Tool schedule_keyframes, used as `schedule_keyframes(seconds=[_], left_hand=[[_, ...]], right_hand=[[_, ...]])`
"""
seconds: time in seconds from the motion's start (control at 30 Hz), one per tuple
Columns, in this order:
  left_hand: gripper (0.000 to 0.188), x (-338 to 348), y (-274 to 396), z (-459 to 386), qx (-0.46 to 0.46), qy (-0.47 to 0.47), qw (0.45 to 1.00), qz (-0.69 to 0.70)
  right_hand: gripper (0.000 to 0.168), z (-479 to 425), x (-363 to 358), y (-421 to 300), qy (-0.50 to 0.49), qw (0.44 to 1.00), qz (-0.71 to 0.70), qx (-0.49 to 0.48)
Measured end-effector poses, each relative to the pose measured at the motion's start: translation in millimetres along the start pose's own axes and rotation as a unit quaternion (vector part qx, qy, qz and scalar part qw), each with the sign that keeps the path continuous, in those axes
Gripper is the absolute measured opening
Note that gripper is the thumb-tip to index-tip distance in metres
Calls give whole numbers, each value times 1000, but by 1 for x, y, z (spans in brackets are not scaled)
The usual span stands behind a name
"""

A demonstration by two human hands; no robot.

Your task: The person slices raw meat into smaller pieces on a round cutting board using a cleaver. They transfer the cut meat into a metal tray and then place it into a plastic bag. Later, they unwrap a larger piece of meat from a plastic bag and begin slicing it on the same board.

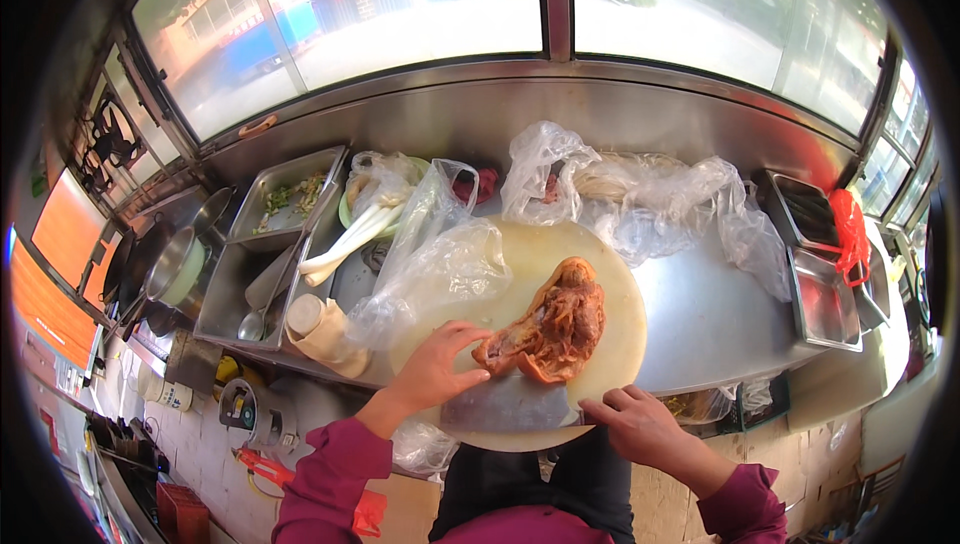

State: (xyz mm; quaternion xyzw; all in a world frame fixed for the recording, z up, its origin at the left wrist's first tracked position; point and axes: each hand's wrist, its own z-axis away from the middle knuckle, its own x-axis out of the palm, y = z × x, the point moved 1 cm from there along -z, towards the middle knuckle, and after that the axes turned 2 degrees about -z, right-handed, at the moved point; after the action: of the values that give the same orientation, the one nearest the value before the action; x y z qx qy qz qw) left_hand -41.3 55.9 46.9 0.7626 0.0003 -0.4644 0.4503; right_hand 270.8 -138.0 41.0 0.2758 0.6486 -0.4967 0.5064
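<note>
A large piece of reddish-brown cooked meat [564, 326] lies on a round, pale cutting board [622, 281]. My left hand [433, 370] is at the meat's narrow left end, thumb and fingers on either side of it. In my right hand [637, 418] is the handle end of a broad-bladed cleaver [510, 403], most of the handle hidden by my fingers. The blade lies low over the board's near part, just in front of the meat, pointing left. Whether its edge touches the meat cannot be seen.
A clear plastic bag [457, 263] overlaps the board's left side, near scallions [356, 240] and a wrapped container [322, 334]. Steel trays [247, 281] stand left. Bagged food [637, 184] lies behind the board. More steel pans [823, 293] and a red bag [851, 233] sit right.
</note>
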Motion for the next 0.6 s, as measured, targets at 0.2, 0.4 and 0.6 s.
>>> schedule_keyframes(seconds=[0.2,0.4,0.6], left_hand=[[64,31,-11,-8,8,2,999,-52],[57,33,-21,-14,3,23,998,-53],[50,40,-36,-24,67,35,995,-59]], right_hand=[[55,10,7,-33,-78,995,-42,54],[64,66,-14,-35,-32,975,-192,104],[67,99,-5,-59,-35,893,-399,206]])
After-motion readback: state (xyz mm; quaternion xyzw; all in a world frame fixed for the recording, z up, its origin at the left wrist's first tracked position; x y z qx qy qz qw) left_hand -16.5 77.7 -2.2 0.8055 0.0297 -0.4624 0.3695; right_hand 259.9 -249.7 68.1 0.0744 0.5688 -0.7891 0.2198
